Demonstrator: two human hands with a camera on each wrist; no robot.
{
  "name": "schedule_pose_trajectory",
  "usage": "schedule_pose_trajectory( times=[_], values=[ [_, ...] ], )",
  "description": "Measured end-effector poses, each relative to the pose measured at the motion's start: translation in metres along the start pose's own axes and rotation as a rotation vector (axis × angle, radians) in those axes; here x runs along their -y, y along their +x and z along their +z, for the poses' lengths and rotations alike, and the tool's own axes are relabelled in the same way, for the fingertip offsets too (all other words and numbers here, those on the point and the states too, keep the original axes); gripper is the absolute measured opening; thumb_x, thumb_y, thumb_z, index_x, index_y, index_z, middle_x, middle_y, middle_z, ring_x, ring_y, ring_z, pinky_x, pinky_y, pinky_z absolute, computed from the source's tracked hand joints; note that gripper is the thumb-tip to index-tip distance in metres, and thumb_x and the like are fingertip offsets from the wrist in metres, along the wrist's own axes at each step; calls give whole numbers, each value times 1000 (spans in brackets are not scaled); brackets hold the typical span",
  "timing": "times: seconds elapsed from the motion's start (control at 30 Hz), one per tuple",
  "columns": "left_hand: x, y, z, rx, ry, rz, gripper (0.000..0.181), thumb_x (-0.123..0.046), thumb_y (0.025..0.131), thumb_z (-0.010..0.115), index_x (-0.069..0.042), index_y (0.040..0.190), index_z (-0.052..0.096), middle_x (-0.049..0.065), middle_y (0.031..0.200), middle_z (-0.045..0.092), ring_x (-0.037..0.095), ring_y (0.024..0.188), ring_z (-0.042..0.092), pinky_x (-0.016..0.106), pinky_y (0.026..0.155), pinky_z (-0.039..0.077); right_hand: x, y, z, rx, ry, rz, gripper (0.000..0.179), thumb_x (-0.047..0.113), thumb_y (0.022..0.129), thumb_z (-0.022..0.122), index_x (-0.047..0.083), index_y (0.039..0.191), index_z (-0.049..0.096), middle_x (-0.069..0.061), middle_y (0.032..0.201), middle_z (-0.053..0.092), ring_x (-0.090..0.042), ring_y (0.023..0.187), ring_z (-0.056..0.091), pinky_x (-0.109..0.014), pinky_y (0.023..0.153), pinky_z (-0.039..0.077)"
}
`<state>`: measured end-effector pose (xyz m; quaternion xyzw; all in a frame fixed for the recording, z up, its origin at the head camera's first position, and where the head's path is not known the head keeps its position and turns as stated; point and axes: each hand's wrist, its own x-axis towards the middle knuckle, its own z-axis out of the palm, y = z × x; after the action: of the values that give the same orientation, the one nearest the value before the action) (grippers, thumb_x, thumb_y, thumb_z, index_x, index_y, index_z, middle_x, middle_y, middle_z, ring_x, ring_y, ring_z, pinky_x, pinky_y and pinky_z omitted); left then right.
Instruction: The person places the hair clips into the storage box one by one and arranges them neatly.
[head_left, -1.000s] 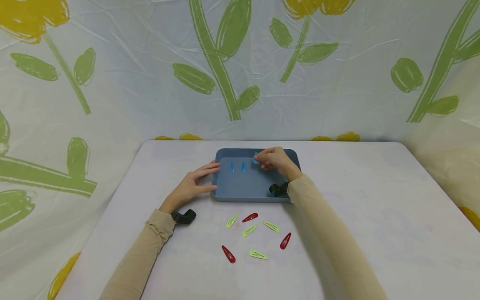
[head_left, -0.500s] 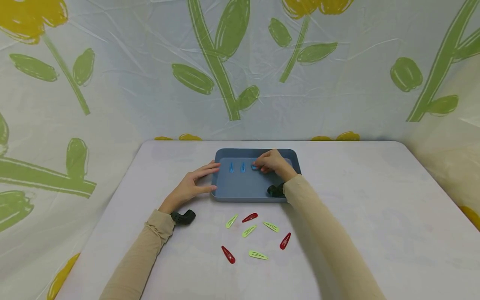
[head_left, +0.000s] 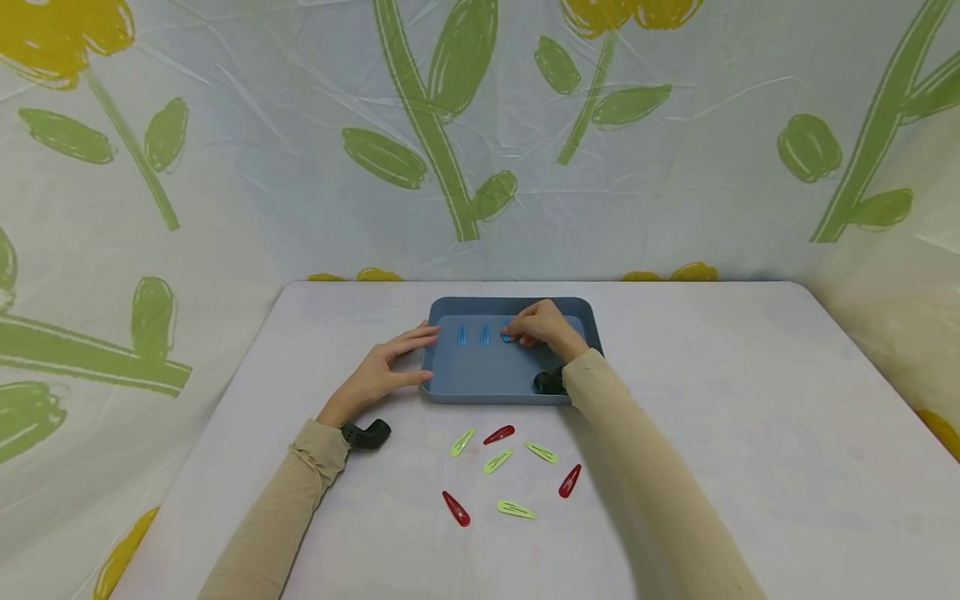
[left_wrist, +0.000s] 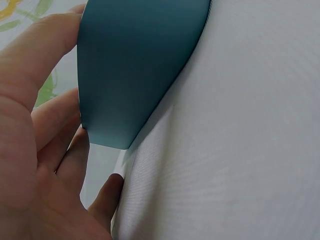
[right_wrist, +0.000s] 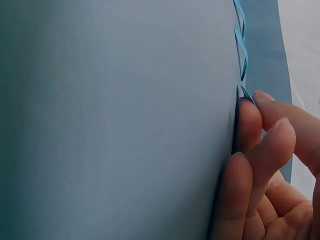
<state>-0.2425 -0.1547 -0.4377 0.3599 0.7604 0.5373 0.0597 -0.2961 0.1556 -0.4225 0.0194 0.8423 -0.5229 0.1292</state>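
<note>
My right hand [head_left: 547, 325] is over the blue-grey tray [head_left: 480, 373], pinching a blue snap hair clip [head_left: 506, 336] low near the tray floor. The right wrist view shows this clip [right_wrist: 247, 94] between thumb and index finger, mostly covered by them. Two more blue hair clips, the left one [head_left: 462, 336] and the middle one [head_left: 485, 336], lie side by side to its left, lined up lengthwise. At the tray's left side my left hand [head_left: 381, 371] is spread, fingertips and thumb against the rim; in the left wrist view the fingers touch the tray's outer wall [left_wrist: 135, 70].
In front of the tray, several lime-green hair clips [head_left: 498, 462] and three red ones, such as the nearest [head_left: 456, 508], lie scattered on the white table [head_left: 712, 433]. A flower-patterned sheet [head_left: 300, 167] hangs behind the table's far edge.
My right hand has come slightly left and nearer with the blue clip, lowering it beside the other two. The left hand stays at the tray's side.
</note>
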Motion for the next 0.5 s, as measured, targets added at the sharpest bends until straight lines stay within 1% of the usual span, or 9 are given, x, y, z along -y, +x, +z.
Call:
schedule_pose_trajectory(
  times=[0.2, 0.37, 0.5],
  values=[
    [1, 1, 0, 2, -6, 13, 59, 2, 87, 74, 11, 140, 49, 25, 153, 37, 38, 149, 17, 40, 121, 18, -3, 0, 1, -7, -29, -20, 18, 13, 85, 77, -4, 90, 77, 0, 65, 68, -9, 50, 55, -22, 53, 50],
    [2, 0, 0, 6, -20, -3, 59, 1, 88, 73, 9, 141, 49, 23, 154, 37, 35, 150, 16, 40, 121, 16, -4, 0, 1, -11, -31, -48, 16, 12, 84, 78, -4, 86, 76, -1, 64, 66, -9, 50, 55, -22, 53, 51],
    [2, 1, -1, 7, -22, -8, 59, 0, 88, 74, 9, 141, 49, 23, 154, 37, 35, 150, 16, 41, 121, 15, -5, 0, 2, -9, -27, -46, 14, 10, 84, 77, -4, 88, 75, -1, 63, 66, -8, 50, 56, -21, 53, 51]
  ],
)
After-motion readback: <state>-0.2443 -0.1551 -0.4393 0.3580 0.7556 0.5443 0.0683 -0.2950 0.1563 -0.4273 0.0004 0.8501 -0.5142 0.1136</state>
